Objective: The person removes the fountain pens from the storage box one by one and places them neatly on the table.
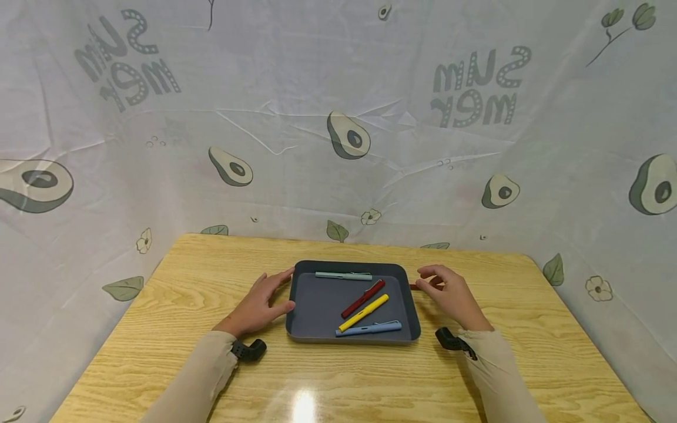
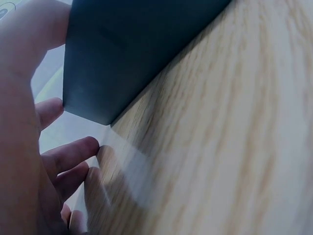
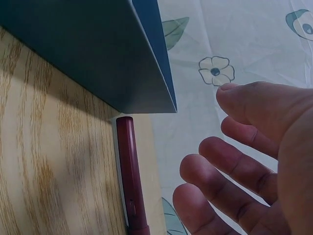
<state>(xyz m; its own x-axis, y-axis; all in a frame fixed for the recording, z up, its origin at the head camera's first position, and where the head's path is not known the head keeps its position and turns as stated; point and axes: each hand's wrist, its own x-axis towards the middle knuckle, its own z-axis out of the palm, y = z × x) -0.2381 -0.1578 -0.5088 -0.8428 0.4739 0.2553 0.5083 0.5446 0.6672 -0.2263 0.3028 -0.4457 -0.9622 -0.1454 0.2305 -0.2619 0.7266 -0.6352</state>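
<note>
Lower centre: one tray [image 1: 314, 311], four pens [image 1: 364, 313] inside; fifth pen [image 3: 130, 166] beside relaxed, empty right hand [image 1: 451, 295]; spread left hand [image 1: 258, 306] touches tray.

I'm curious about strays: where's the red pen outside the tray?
In the head view, the red pen lies on the table just right of the tray, by the right hand.

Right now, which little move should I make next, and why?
I'd probably lower your right hand and pinch the dark red pen beside the tray. It lies loose on the table, your right hand is close but not gripping it, and four other pens already lie inside the tray.
</note>
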